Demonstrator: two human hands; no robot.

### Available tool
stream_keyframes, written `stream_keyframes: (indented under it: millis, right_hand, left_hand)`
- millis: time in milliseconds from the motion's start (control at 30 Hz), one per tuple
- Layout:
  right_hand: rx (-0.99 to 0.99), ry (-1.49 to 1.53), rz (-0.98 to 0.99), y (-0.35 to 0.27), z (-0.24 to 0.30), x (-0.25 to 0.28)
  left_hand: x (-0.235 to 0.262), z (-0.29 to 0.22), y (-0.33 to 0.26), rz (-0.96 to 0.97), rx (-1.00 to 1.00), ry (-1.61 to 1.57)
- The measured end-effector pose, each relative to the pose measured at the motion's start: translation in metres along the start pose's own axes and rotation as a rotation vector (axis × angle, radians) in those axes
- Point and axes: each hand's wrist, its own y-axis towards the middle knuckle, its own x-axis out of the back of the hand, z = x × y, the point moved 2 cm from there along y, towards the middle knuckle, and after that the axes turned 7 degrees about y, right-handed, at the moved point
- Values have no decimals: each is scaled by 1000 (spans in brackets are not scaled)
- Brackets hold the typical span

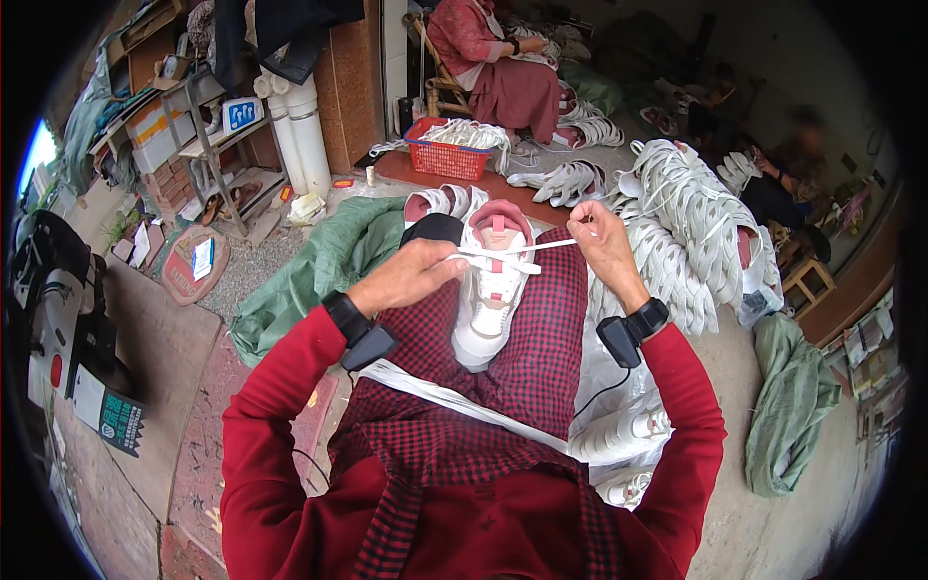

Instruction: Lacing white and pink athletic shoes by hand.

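A white sneaker (480, 329) with pink lining and pink tabs rests between my thighs, its toe toward me. A white shoelace (553, 245) runs across its upper part and is pulled sideways between my hands. My left hand (414, 275) is closed at the shoe's left side, thumb and fingers pinching the lace. To the right of the shoe and held apart from it, my right hand (609, 247) pinches the lace's other end between thumb and fingertips. A bunch of loose white laces (454, 404) lies across my lap on the checked apron (406, 425).
Large piles of white sneakers (691, 213) stand to the right. Ahead is a red basket (450, 159) of white laces. Green sacks lie at left (319, 266) and right (785, 406). A seated person (503, 72) works beyond the basket; another person sits in the dim right background.
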Motion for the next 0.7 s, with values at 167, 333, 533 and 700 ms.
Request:
stream_keyframes:
  millis: [167, 333, 533, 700]
  right_hand:
    - [31, 17, -84, 2, -2, 40]
    - [-119, 104, -306, -9, 5, 114]
    - [-52, -315, -102, -40, -58, 135]
    - [356, -511, 124, -39, 5, 3]
  left_hand:
    - [16, 14, -1, 77, 181, -260]
    - [2, 17, 5, -52, -174, 8]
    - [-3, 13, 7, -254, -93, 275]
    - [-6, 12, 4, -237, 17, 371]
